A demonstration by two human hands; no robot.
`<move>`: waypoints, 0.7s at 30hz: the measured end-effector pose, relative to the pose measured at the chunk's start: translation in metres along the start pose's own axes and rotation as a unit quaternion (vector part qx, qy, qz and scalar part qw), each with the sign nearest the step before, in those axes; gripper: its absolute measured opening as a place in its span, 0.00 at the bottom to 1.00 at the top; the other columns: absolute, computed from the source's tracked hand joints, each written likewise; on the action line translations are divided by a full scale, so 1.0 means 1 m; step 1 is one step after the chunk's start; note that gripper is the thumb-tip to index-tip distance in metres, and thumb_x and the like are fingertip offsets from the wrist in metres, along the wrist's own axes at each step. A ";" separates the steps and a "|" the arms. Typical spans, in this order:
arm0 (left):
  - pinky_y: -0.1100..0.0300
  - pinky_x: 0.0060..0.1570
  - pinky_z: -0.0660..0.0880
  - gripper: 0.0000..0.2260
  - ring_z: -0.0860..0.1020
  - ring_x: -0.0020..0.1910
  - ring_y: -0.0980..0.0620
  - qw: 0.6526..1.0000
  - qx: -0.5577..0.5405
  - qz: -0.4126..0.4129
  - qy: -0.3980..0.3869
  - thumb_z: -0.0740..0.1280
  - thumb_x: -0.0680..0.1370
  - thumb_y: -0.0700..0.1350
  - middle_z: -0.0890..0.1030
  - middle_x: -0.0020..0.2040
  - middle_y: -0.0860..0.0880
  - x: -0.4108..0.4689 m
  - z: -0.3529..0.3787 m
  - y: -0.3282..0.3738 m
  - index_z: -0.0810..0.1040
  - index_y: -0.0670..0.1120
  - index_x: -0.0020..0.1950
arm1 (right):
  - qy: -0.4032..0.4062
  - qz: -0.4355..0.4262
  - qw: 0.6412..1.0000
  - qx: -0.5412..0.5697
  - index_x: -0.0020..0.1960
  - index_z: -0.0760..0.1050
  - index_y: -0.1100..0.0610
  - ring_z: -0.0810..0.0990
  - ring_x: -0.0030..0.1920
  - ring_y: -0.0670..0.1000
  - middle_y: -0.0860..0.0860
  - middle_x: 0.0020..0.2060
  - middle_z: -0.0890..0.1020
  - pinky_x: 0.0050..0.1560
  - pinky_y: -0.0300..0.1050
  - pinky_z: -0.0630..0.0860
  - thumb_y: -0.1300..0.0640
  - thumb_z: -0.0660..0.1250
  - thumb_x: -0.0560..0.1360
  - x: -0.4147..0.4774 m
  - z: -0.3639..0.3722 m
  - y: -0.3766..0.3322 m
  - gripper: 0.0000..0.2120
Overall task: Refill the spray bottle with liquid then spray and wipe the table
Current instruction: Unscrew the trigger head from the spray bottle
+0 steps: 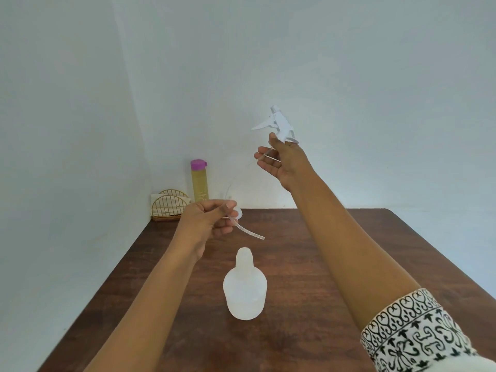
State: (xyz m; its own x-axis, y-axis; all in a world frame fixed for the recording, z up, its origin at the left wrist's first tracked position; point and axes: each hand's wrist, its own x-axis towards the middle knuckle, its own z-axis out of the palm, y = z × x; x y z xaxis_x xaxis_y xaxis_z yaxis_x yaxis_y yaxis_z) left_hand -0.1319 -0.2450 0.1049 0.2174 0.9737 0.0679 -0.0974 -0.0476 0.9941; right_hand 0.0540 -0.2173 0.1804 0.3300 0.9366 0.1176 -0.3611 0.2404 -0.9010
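Currently right hand (281, 162) is raised above the wooden table (335, 264), fingers pinched around the white trigger sprayer head (279, 124). Left hand (206, 221) is closed on the clear dip tube (247, 232) near its free end. Uncapped translucent spray bottle (244, 288) stands upright mid-table. Yellow liquid bottle with purple cap (199, 181) stands at the back beside a gold wire holder (169, 208).
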 end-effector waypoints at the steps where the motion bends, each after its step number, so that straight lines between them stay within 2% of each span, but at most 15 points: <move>1: 0.63 0.33 0.80 0.06 0.83 0.33 0.54 1.000 -0.010 -0.018 -0.016 0.71 0.73 0.44 0.85 0.36 0.47 -0.009 0.006 -0.003 0.83 0.43 0.46 | -0.007 0.004 1.000 -0.014 0.52 0.72 0.58 0.82 0.38 0.53 0.56 0.39 0.81 0.40 0.44 0.81 0.55 0.65 0.78 -0.004 -0.005 -0.001 0.07; 6: 0.65 0.31 0.78 0.07 0.81 0.30 0.55 0.988 -0.045 -0.105 -0.106 0.69 0.75 0.41 0.84 0.36 0.45 -0.059 0.038 -0.036 0.82 0.39 0.49 | -0.017 0.067 0.991 -0.114 0.53 0.72 0.60 0.84 0.33 0.51 0.57 0.39 0.81 0.35 0.42 0.82 0.56 0.66 0.77 -0.030 -0.048 0.003 0.09; 9: 0.66 0.30 0.78 0.08 0.81 0.29 0.56 0.978 -0.050 -0.146 -0.137 0.69 0.76 0.42 0.84 0.35 0.46 -0.086 0.060 -0.065 0.81 0.37 0.50 | -0.003 0.132 0.977 -0.169 0.48 0.73 0.60 0.83 0.28 0.49 0.57 0.38 0.81 0.30 0.41 0.81 0.57 0.65 0.77 -0.049 -0.083 0.021 0.07; 12: 0.64 0.31 0.79 0.09 0.83 0.31 0.54 0.967 -0.038 -0.194 -0.161 0.69 0.76 0.41 0.85 0.37 0.45 -0.107 0.082 -0.094 0.78 0.41 0.55 | 0.008 0.200 0.955 -0.220 0.46 0.73 0.60 0.83 0.31 0.50 0.57 0.37 0.80 0.32 0.43 0.81 0.56 0.64 0.78 -0.066 -0.120 0.043 0.07; 14: 0.63 0.31 0.79 0.13 0.83 0.32 0.53 0.960 -0.025 -0.220 -0.172 0.69 0.76 0.40 0.85 0.39 0.43 -0.116 0.093 -0.112 0.75 0.43 0.60 | 0.019 0.236 0.939 -0.250 0.48 0.73 0.59 0.82 0.36 0.52 0.57 0.38 0.80 0.33 0.44 0.81 0.56 0.64 0.78 -0.073 -0.142 0.059 0.06; 18: 0.61 0.33 0.79 0.25 0.85 0.36 0.50 0.949 0.014 -0.256 -0.181 0.70 0.76 0.40 0.86 0.40 0.43 -0.124 0.106 -0.138 0.65 0.49 0.71 | 0.041 0.309 0.904 -0.293 0.48 0.71 0.60 0.83 0.31 0.51 0.57 0.38 0.80 0.28 0.43 0.81 0.56 0.64 0.79 -0.081 -0.172 0.089 0.06; 21: 0.59 0.37 0.81 0.30 0.85 0.37 0.49 0.945 0.039 -0.266 -0.187 0.70 0.76 0.40 0.86 0.40 0.43 -0.125 0.111 -0.148 0.61 0.50 0.74 | 0.048 0.344 0.887 -0.303 0.47 0.71 0.61 0.80 0.36 0.53 0.58 0.38 0.79 0.28 0.44 0.80 0.57 0.64 0.79 -0.083 -0.180 0.106 0.08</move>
State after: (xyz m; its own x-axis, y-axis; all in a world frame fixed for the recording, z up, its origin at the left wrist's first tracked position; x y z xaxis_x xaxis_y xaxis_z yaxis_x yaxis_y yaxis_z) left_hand -0.0365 -0.3842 -0.0411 0.5446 0.7182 -0.4330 0.1904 0.3970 0.8979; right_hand 0.1455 -0.3152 -0.0002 0.2968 0.7756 -0.5572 0.0203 -0.5885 -0.8083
